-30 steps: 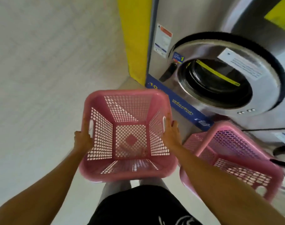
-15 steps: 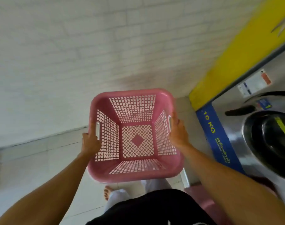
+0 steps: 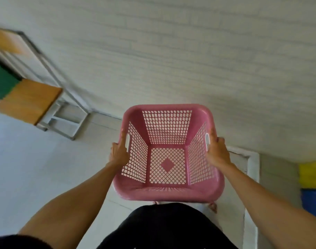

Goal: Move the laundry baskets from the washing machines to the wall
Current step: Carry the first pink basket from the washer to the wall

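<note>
Both hands, left hand (image 3: 119,154) and right hand (image 3: 217,151), clasped the empty pink basket (image 3: 168,192) at its side handles, fingers seemingly curled underneath; it looked light and stiff.

Both arms outstretched; left grip (image 3: 119,153), right grip (image 3: 216,151) clenched.

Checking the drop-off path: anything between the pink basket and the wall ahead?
Nothing visible. The pink basket is held by the left hand and right hand, facing the white brick wall. The floor strip at the wall's base looks bare. The wooden table stands off to the left, outside the path.
</note>
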`<state>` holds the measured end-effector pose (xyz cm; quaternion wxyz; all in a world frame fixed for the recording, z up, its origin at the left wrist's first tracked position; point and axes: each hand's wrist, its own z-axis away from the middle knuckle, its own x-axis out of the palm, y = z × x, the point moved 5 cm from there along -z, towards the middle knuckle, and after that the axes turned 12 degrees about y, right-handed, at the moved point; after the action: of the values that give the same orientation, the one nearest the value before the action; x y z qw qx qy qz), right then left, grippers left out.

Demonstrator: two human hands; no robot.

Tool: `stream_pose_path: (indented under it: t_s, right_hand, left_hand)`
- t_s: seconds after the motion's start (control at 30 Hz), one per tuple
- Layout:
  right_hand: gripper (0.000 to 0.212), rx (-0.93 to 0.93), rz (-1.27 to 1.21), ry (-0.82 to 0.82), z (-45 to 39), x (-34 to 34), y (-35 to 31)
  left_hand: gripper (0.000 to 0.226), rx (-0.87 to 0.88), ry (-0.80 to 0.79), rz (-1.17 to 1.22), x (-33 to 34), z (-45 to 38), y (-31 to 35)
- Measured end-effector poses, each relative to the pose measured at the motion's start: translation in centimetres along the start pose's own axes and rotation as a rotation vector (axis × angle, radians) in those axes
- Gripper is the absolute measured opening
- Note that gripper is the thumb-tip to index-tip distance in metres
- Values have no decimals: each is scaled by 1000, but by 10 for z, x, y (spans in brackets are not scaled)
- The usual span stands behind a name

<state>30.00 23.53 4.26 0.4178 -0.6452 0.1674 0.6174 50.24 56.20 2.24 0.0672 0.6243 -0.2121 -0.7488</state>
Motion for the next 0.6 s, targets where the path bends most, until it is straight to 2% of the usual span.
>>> stream_pose_path:
  t_s: [0.17,0.3,0.43,0.6]
  right_hand:
    - [92,-166,-27,-30,-14,30,-120]
    - [95,-238,-51,-55,-20,58,-192]
    - [79,-271,-60,-68,-30,94,-243]
    - [65,-244,-103,-102,-51,158,-294]
  left_hand:
    - [100,-160,86,1,-63,-25,-90]
    - [101,-206,144,25,-98,-46,-144]
    - [97,-204,170,71,-120,-79,-184]
    - [97,-164,118,88,-117,-138,-236]
